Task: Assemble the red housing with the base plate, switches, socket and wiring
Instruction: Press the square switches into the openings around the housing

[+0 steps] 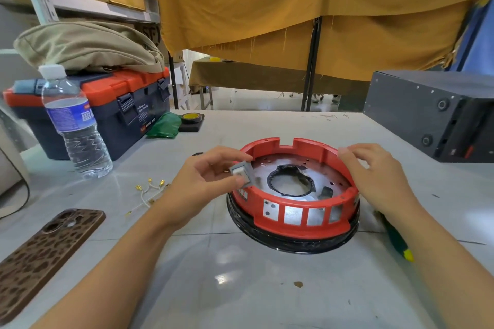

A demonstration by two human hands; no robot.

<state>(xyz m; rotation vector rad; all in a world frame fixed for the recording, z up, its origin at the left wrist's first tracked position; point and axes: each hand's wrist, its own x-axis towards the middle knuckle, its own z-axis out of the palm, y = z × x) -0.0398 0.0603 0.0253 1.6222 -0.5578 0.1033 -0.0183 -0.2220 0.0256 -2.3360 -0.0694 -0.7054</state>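
Observation:
The round red housing [294, 218] sits on the table over a black ring [291, 244], with the shiny metal base plate [319, 176] inside it. My left hand [205, 179] pinches a small grey switch [241, 171] between thumb and fingers, right at the housing's left rim. My right hand [379, 176] rests with loosely bent fingers on the housing's right rim, holding nothing. Loose white wires with brass terminals [148, 192] lie on the table left of my left hand.
A water bottle [74, 125] and an orange-and-navy toolbox [107, 109] stand at the left. A patterned phone case [45, 254] lies front left. A green-handled screwdriver [395, 238] lies under my right forearm. A black box [433, 115] stands at the right, a tape roll [191, 117] behind.

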